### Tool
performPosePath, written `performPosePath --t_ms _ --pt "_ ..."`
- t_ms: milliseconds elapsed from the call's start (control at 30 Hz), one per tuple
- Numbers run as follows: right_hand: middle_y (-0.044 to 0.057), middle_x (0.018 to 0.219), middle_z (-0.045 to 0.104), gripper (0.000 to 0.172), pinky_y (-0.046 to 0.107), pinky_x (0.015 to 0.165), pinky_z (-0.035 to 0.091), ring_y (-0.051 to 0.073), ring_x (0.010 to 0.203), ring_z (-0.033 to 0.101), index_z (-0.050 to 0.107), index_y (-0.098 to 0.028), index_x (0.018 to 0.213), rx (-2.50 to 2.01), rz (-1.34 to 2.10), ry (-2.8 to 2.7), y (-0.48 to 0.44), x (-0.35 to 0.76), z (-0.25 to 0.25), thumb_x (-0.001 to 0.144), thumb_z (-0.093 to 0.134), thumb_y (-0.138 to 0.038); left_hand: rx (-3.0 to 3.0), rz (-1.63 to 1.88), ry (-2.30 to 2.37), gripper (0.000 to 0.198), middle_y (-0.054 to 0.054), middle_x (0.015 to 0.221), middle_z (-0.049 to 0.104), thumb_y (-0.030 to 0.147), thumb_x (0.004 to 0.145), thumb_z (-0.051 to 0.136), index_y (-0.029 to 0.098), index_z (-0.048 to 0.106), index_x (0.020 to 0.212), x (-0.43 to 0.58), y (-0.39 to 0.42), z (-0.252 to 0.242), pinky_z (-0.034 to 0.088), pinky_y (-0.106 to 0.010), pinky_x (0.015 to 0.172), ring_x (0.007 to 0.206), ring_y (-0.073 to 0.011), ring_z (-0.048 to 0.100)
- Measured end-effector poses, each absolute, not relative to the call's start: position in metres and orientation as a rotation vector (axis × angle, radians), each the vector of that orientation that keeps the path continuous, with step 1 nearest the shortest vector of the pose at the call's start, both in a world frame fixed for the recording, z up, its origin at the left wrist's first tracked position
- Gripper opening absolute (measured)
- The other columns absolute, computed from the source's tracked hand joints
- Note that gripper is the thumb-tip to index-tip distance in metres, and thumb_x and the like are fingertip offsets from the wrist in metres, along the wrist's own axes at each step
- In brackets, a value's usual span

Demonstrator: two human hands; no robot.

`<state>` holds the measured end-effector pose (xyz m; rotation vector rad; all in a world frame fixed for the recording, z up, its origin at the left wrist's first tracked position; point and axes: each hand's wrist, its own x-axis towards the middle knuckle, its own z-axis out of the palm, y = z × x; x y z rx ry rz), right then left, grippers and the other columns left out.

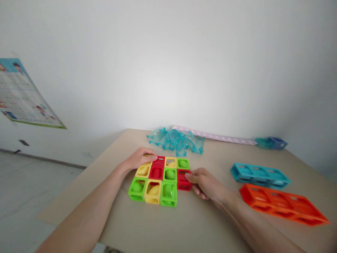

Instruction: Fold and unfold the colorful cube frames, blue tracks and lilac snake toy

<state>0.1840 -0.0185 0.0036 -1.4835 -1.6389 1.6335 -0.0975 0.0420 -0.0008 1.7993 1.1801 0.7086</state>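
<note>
Several hollow plastic cubes in green, yellow and red form a flat block (156,173) on the table, some with balls or rounded pieces inside. My left hand (140,158) grips the far left corner, its thumb resting by a red cube and its fingers over a yellow cube (147,159). My right hand (201,182) pinches a red cube (183,183) at the right side of the block, below a green cube (183,163). This red cube sits against the block's edge; whether it is joined there I cannot tell. The near right corner place beside the front green cube (169,194) holds no cube.
Clear teal plastic pieces (176,140) lie piled near the wall, beside a long patterned purple strip (218,137). A dark blue cube (278,143) stands at the back right. To my right lie a teal cube row (259,174) and an orange cube row (283,203).
</note>
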Motion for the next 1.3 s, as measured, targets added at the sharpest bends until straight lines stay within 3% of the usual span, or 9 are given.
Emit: performPosePath --t_ms 167,300,433,633,833,933,1033,1200,1300 --pt "-0.004 0.033 0.037 0.046 0.021 0.036 0.013 0.005 0.031 0.025 0.036 -0.02 0.043 -1.333 1.811 -1.465 -0.013 0.192 -0.003 0.079 0.055 -0.041 1.797 0.704 1.177 0.029 -0.002 0.069 0.067 0.04 0.078 0.062 0.012 0.07 0.078 -0.099 0.042 0.0 0.043 -0.023 0.06 0.066 -0.0168 0.059" --pt "-0.008 0.035 0.028 0.041 0.021 0.037 0.012 0.005 0.033 0.025 0.034 -0.02 0.046 -1.13 2.105 -1.29 -0.006 0.205 -0.002 0.068 0.064 -0.038 1.796 0.698 1.18 0.028 -0.002 0.069 0.067 0.04 0.078 0.062 0.013 0.07 0.078 -0.1 0.042 0.0 0.043 -0.023 0.059 0.065 -0.0165 0.059" --pt "-0.01 0.034 0.018 0.034 0.022 0.038 0.011 0.005 0.033 0.016 0.037 -0.02 0.048 -0.901 2.207 -1.209 -0.005 0.214 0.01 0.061 0.065 -0.035 1.782 0.698 1.171 0.029 -0.003 0.073 0.068 0.04 0.078 0.062 0.012 0.071 0.081 -0.096 0.039 0.002 0.044 -0.024 0.061 0.068 -0.0176 0.06" --pt "-0.007 0.043 0.018 0.043 0.026 0.045 0.025 0.01 0.042 0.027 0.035 -0.022 0.052 -0.835 1.532 -1.283 -0.005 0.205 0.022 0.074 0.057 -0.052 1.825 0.652 1.039 0.03 -0.002 0.071 0.066 0.04 0.081 0.06 0.012 0.07 0.079 -0.075 0.029 0.003 0.042 -0.023 0.062 0.067 -0.0158 0.058" --pt "-0.003 0.058 0.041 0.035 0.025 0.051 0.03 0.011 0.053 0.037 0.05 -0.019 0.071 -1.093 0.917 -1.734 -0.006 0.194 0.013 0.09 0.048 -0.049 1.907 0.732 0.909 0.034 -0.004 0.085 0.066 0.041 0.086 0.057 0.014 0.069 0.102 -0.055 0.019 -0.003 0.044 -0.025 0.073 0.078 -0.0158 0.058" --pt "0.0 0.067 0.051 0.031 0.026 0.057 0.035 0.014 0.061 0.045 0.052 -0.019 0.076 -1.183 0.58 -1.944 -0.014 0.187 0.017 0.094 0.043 -0.042 1.899 0.882 0.829 0.055 -0.006 0.099 0.062 0.042 0.082 0.063 0.019 0.052 0.131 -0.049 0.018 -0.005 0.045 -0.027 0.076 0.081 -0.0149 0.057" --pt "0.003 0.075 0.057 0.026 0.028 0.065 0.038 0.017 0.07 0.051 0.054 -0.019 0.08 -1.17 0.354 -2.12 -0.02 0.179 0.022 0.096 0.041 -0.034 1.878 0.963 0.744 0.078 -0.01 0.12 0.058 0.04 0.077 0.07 0.025 0.033 0.144 -0.047 0.016 -0.005 0.046 -0.033 0.087 0.096 -0.019 0.058" --pt "0.003 0.078 0.059 0.018 0.03 0.069 0.042 0.019 0.074 0.057 0.056 -0.019 0.097 -1.215 0.305 -2.214 -0.024 0.169 0.021 0.095 0.043 -0.031 1.91 0.991 0.76 0.053 -0.009 0.125 0.058 0.034 0.078 0.07 0.023 0.053 0.127 -0.043 0.01 -0.001 0.047 -0.036 0.092 0.104 -0.0227 0.059" --pt "0.003 0.082 0.061 0.032 0.031 0.07 0.044 0.019 0.074 0.059 0.047 -0.017 0.116 -1.259 0.332 -2.143 -0.026 0.167 0.019 0.091 0.051 -0.037 1.88 1.1 0.812 0.037 -0.008 0.111 0.063 0.033 0.081 0.066 0.019 0.057 0.114 -0.04 0.011 -0.004 0.049 -0.033 0.085 0.096 -0.0205 0.062"
